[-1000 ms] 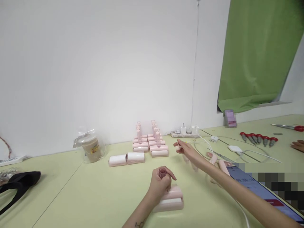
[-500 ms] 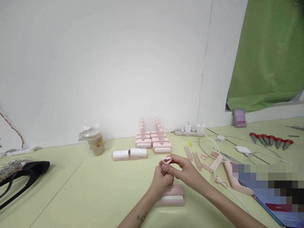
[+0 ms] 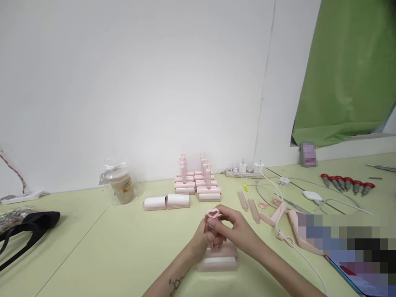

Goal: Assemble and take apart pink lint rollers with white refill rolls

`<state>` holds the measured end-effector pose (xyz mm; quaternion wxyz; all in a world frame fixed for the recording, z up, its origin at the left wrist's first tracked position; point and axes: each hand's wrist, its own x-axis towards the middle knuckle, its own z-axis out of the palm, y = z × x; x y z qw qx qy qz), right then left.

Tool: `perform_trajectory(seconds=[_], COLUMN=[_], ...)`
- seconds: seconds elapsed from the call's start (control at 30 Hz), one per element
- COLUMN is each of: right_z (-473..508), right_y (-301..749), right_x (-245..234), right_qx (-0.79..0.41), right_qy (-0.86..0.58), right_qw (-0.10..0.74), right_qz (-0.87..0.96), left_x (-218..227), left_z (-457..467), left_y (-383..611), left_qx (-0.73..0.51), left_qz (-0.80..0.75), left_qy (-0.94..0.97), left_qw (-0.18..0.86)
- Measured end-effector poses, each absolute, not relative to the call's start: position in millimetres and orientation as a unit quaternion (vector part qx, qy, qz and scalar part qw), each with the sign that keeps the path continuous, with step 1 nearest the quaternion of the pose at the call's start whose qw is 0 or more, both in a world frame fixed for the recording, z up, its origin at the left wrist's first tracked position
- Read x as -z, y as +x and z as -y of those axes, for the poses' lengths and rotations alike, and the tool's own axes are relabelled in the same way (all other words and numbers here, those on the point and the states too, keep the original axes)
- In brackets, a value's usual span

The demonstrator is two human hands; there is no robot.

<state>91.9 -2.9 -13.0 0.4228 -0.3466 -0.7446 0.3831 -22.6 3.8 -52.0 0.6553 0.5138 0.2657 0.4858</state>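
Upright before me stands a pink lint roller [image 3: 218, 262], its white roll low over the table. My left hand [image 3: 200, 241] is closed around its handle, which the fingers mostly hide. At the top, my right hand [image 3: 234, 227] pinches the pink heart-shaped loop [image 3: 213, 213] between thumb and fingers. Whether the loop is fully joined to the handle I cannot tell. Behind the hands, several finished-looking pink lint rollers [image 3: 209, 190] stand in two rows with heart loops on top. Two white rolls [image 3: 167, 201] in pink holders lie to their left.
To the right lie clear pink tubes [image 3: 254, 210], a pink ring [image 3: 262, 205], curved pink parts [image 3: 301, 233], white cables and a phone [image 3: 349, 268]. Several red-topped pieces [image 3: 348, 182] are farther right. A bagged tub [image 3: 123, 187] and a black strap [image 3: 46, 220] are left.
The view has shifted slightly. The left hand's fingers have shifted around the handle. The right hand still pinches the heart-shaped loop at the top.
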Motion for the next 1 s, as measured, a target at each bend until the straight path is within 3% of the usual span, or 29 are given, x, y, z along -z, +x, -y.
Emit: perform_trajectory(seconds=[0.2, 0.43, 0.67, 0.9, 1.0], right_z=[6, 10, -21, -23, -16], right_y=[89, 89, 98, 84, 80], right_x=[16, 15, -4, -8, -7], right_qx=[-0.338, -0.349, -0.428, -0.473, -0.507], right_qy=[-0.353, -0.345, -0.272, -0.227, -0.168], right_qw=[0.445, 0.444, 0.333, 0.224, 0.242], right_qz=[0.750, 0.750, 0.795, 0.821, 0.810], left_x=[59, 54, 60, 76, 86], left_z=[1, 2, -5, -7, -8], left_y=[-4, -5, -9, -5, -7], left_qx=[-0.563, -0.563, -0.509, -0.532, -0.519], left_qz=[-0.312, -0.321, -0.296, -0.314, -0.313], left_qy=[0.445, 0.425, 0.437, 0.417, 0.426], left_qw=[0.623, 0.632, 0.680, 0.666, 0.672])
